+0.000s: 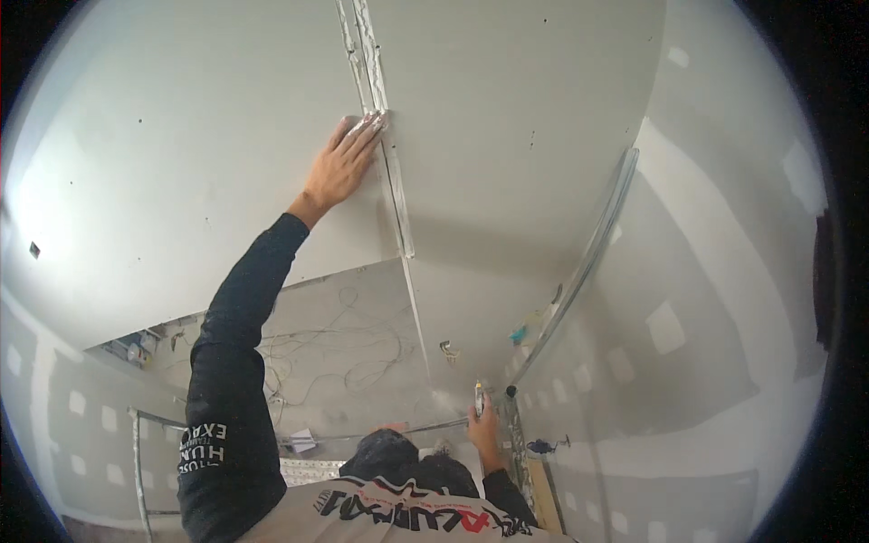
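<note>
My left hand (pixel 347 161) reaches up against the plasterboard ceiling (pixel 226 136). Its fingers are stretched out and smeared with white compound, and they touch the seam (pixel 392 176) between two boards. Ragged white strips run along both sides of this seam. Lower down on the right, my right hand (pixel 485 427) is closed around a small tool with a yellow and grey body (pixel 479 396), which looks like a utility knife. Its blade cannot be made out.
Upright metal studs (pixel 588 244) lean along the right wall (pixel 688 344), which has pale filler patches. Cables (pixel 353 362) lie tangled beyond the ceiling board's edge. A metal frame (pixel 138 471) stands at lower left. A turquoise item (pixel 518 335) sits near the studs.
</note>
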Motion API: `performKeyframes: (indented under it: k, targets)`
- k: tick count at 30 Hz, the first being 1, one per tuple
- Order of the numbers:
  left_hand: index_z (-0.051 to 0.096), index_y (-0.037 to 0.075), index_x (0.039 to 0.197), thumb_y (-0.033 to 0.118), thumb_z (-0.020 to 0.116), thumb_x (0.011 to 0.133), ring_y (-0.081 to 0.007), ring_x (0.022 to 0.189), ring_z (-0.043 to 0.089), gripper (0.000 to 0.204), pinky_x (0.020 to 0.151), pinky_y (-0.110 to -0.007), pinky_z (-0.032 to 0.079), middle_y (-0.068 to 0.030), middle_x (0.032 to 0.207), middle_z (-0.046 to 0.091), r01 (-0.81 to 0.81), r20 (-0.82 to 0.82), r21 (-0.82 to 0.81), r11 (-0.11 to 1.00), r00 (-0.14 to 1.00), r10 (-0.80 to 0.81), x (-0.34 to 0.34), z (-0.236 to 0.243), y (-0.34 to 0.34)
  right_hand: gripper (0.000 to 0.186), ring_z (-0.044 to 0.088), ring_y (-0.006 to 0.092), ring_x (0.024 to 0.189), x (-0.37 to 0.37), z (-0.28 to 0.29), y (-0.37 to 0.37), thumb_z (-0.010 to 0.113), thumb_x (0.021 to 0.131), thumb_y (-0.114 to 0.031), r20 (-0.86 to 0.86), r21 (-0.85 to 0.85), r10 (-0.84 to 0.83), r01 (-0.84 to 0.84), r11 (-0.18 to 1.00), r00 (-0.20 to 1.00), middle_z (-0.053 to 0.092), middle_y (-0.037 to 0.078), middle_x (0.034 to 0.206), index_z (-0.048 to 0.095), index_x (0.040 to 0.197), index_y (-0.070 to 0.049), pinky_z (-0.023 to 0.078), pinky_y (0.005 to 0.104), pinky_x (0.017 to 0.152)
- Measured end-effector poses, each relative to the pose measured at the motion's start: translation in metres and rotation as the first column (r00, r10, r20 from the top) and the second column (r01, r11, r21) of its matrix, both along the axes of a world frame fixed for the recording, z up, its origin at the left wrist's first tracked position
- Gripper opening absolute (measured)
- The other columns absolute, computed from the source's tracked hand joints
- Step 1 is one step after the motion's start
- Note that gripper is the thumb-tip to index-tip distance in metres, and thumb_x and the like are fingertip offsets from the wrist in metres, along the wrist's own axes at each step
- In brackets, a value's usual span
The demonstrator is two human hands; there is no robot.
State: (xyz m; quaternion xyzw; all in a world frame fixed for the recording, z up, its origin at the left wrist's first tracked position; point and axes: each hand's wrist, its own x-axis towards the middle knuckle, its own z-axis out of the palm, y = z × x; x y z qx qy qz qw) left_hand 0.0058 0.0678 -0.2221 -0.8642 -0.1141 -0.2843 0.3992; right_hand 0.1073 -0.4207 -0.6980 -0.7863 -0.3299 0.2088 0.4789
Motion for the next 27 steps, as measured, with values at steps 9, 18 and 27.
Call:
performKeyframes:
  k: [9, 18, 27]
  targets:
    - [0.057, 0.011, 0.148, 0.027, 0.066, 0.097, -0.0213, 0.154, 0.035, 0.054, 0.130, -0.052, 0.023, -0.0051, 0.164, 0.044, -0.005, 0.304, -0.091, 0.996, 0.952, 0.032, 0.003, -0.007, -0.007, 0.062, 0.060, 0.0446, 0.127, -0.004, 0.001, -0.013, 0.065, 0.102, -0.031, -0.006, 0.059, -0.041, 0.042, 0.997, 0.999, 0.060, 0.032, 0.136, 0.046, 0.149, 0.005, 0.046, 0.0476, 0.108]
    - [0.050, 0.007, 0.153, 0.032, 0.063, 0.100, -0.0277, 0.154, 0.033, 0.060, 0.130, -0.053, 0.021, -0.0105, 0.164, 0.041, 0.085, 0.128, -0.116, 0.990, 0.989, -0.069, 0.001, -0.017, 0.023, 0.064, 0.065, 0.0291, 0.109, 0.013, -0.007, -0.043, 0.064, 0.105, -0.031, -0.181, -0.126, -0.019, -0.005, 0.992, 0.983, 0.065, 0.025, 0.127, 0.042, 0.151, 0.007, 0.050, 0.0415, 0.100]
    - [0.044, 0.001, 0.156, 0.036, 0.056, 0.103, -0.0319, 0.159, 0.024, 0.064, 0.130, -0.051, 0.016, -0.0123, 0.169, 0.034, -0.047, 0.285, -0.006, 0.999, 0.957, 0.047, 0.008, -0.020, -0.010, 0.067, 0.063, 0.0334, 0.118, 0.013, -0.022, -0.089, 0.068, 0.103, -0.030, -0.128, -0.138, 0.001, -0.019, 0.990, 0.992, 0.061, 0.025, 0.137, 0.041, 0.152, 0.006, 0.047, 0.0419, 0.104]
